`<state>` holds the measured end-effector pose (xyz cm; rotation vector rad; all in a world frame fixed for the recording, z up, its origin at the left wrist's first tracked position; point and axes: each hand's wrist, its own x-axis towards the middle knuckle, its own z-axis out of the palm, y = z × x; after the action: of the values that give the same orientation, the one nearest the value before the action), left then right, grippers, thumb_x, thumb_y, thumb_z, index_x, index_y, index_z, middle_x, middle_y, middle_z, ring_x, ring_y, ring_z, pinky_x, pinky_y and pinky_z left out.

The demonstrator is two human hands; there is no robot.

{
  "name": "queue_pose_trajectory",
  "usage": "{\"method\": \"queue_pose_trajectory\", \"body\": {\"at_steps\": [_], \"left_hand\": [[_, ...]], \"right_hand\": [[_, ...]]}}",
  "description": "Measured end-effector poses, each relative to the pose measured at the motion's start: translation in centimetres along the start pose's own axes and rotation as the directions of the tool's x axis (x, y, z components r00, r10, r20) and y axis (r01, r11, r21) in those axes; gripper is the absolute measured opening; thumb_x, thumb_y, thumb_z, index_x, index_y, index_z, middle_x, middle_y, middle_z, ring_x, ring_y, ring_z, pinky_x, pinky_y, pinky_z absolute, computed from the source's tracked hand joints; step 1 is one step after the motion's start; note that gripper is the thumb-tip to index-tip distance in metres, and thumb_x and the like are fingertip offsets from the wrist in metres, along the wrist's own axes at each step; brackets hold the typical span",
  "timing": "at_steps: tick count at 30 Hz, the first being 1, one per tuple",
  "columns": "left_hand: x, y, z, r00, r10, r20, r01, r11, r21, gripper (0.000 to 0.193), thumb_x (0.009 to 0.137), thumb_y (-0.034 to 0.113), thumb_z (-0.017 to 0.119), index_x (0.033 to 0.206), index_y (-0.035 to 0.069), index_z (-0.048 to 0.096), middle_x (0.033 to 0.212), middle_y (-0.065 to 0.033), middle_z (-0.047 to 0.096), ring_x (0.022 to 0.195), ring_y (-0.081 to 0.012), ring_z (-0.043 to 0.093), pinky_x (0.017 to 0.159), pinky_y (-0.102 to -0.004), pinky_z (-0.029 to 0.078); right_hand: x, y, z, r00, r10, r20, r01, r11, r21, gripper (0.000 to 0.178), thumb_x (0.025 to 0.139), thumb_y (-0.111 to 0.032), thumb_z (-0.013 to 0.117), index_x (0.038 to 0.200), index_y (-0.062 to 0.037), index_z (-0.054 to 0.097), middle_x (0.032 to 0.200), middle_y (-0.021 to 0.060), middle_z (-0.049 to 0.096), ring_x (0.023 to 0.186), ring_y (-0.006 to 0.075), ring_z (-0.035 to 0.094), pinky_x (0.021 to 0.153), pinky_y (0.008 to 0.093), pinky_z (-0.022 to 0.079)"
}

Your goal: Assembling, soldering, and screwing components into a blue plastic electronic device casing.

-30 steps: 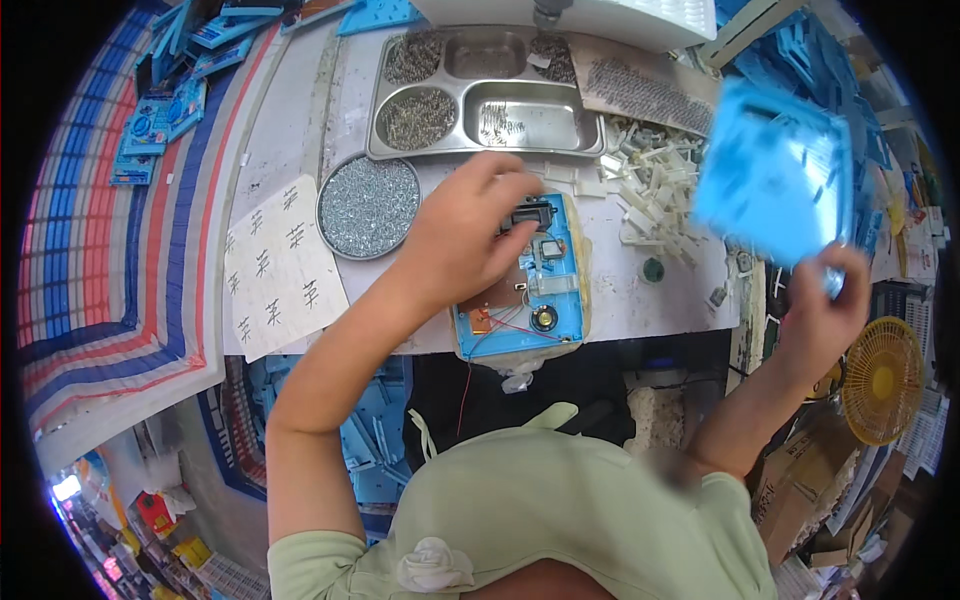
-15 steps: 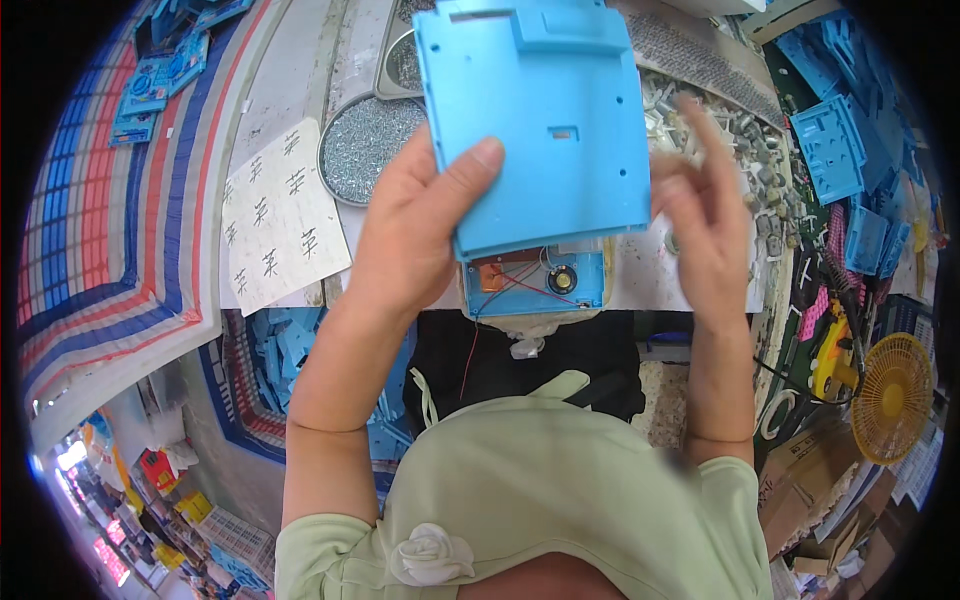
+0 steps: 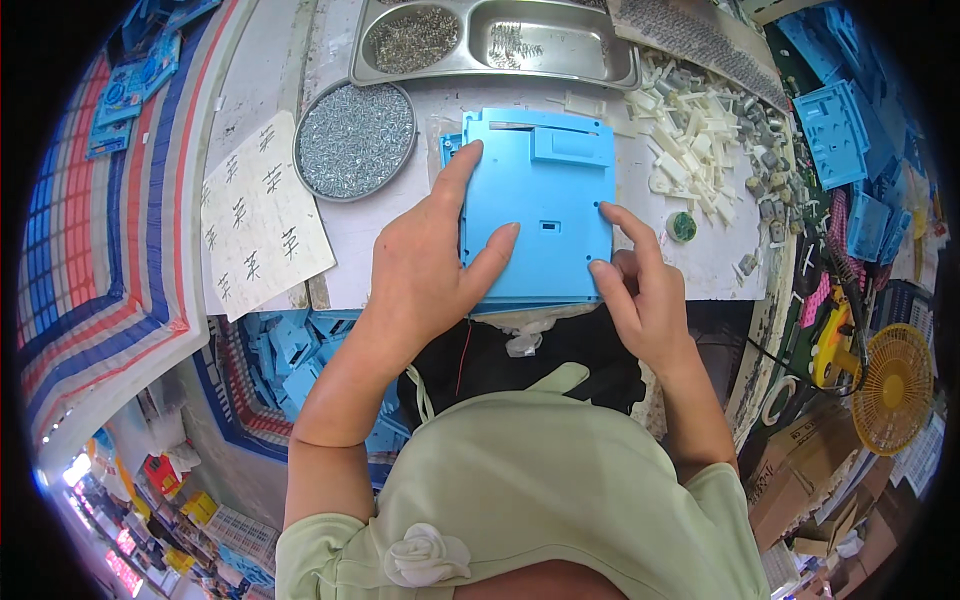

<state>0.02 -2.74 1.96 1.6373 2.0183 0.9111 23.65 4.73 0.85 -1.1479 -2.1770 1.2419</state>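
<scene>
Pale green short-sleeved top fills the lower centre of the frame, a small white fabric rose sewn on; both forearms bare.

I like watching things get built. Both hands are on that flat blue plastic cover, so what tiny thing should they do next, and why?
Probably press the flat blue plastic cover down evenly until it seats. It lies flat on the white table, the left hand spread over its left side, the right hand's fingers on its right edge. A round metal dish of silver screws sits close by, perhaps for fastening afterwards.
</scene>
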Motion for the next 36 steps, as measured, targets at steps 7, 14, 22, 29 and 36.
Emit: {"method": "queue_pose_trajectory", "body": {"at_steps": [7,14,22,29,36], "left_hand": [[-2.1,0.4,-0.3,0.984,-0.175,0.019,0.175,0.984,-0.03,0.07,0.088,0.021,0.074,0.149,0.003,0.045,0.065,-0.0039,0.05,0.058,-0.0128,0.049,0.055,-0.0278,0.041],[-4.8,-0.4,1.1,0.968,-0.251,0.005,0.251,0.967,-0.047,0.068,0.09,0.02,0.074,0.147,-0.002,0.043,0.065,-0.0087,0.057,0.058,-0.0235,0.061,0.056,-0.0366,0.048],[-2.3,-3.1,-2.8,0.962,-0.269,0.048,0.272,0.925,-0.264,0.039,0.087,0.017,0.076,0.121,0.002,0.065,0.067,-0.0089,0.056,0.061,-0.0271,0.059,0.06,-0.0362,0.048],[2.6,-10.6,-6.2,0.973,0.027,-0.229,0.072,0.908,0.413,0.013,0.08,0.014,0.075,0.09,0.007,0.076,0.086,-0.0098,0.068,0.092,-0.0323,0.063,0.083,-0.0424,0.049],[2.9,-11.9,-5.7,0.92,0.043,-0.39,0.067,0.962,0.265,0.01,0.082,0.012,0.076,0.088,0.004,0.075,0.079,-0.0118,0.066,0.076,-0.0303,0.064,0.071,-0.041,0.051]], "right_hand": [[2.0,0.2,-1.2,0.979,-0.109,0.172,0.113,0.994,-0.01,0.049,0.094,-0.017,0.069,0.141,-0.0112,0.057,0.06,0.0074,0.053,0.051,0.0215,0.053,0.054,0.0337,0.042],[1.9,-0.2,-0.7,0.94,-0.283,0.193,0.336,0.872,-0.357,0.051,0.094,-0.02,0.069,0.144,-0.0144,0.057,0.063,0.012,0.062,0.054,0.0298,0.062,0.052,0.0407,0.047],[4.0,-4.4,-3.1,0.889,-0.196,0.413,0.413,0.733,-0.541,0.042,0.09,-0.024,0.071,0.13,-0.01,0.064,0.066,0.0095,0.064,0.058,0.0317,0.062,0.054,0.044,0.048],[13.7,-10.3,1.0,0.674,-0.586,0.45,0.737,0.57,-0.363,0.017,0.076,-0.015,0.076,0.086,-0.0051,0.067,0.083,0.0102,0.064,0.087,0.0324,0.06,0.073,0.0437,0.051],[22.9,-10.2,13.2,0.571,-0.557,0.603,0.817,0.313,-0.484,0.013,0.079,-0.018,0.075,0.088,-0.0088,0.076,0.088,0.0065,0.07,0.099,0.0263,0.062,0.084,0.0408,0.051]]}}
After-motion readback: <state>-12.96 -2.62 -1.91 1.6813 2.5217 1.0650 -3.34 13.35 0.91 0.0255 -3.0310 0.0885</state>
